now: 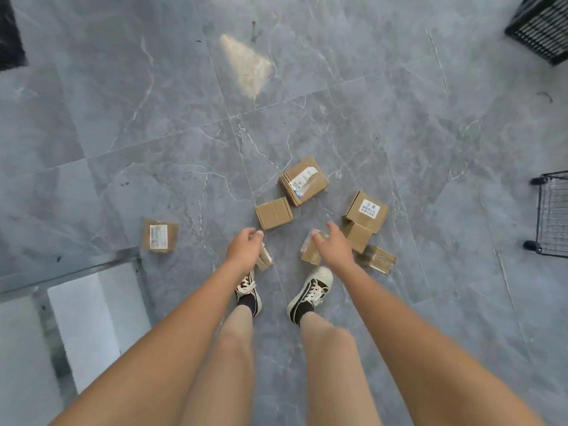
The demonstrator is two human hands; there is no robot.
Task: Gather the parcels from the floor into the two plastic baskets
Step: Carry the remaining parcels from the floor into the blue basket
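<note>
1. Parcels lay scattered on the grey tiled floor (307, 87) in front of the person's shoes (310, 292): 1 flat labelled parcel (159, 235) well apart on the left, and a cluster of cardboard boxes ahead, among them a plain box (273, 213), a larger labelled box (304, 181) and another labelled box (365, 212).
2. The left hand (244, 250) had its fingers curled round a small taped parcel (265, 258).
3. The right hand (333, 245) rested on a clear-taped parcel (310, 250), fingers partly spread; whether it truly gripped could not be told.
4. A dark basket (541, 29) stood far off at the upper right, and a wire one (553, 213) at the right edge.
5. Risk, as a judgement: the glossy tape could let a parcel slip from a loose hold, and carrying 2 at once over that distance invited a drop.
6. The lone left parcel might be overlooked.
</note>
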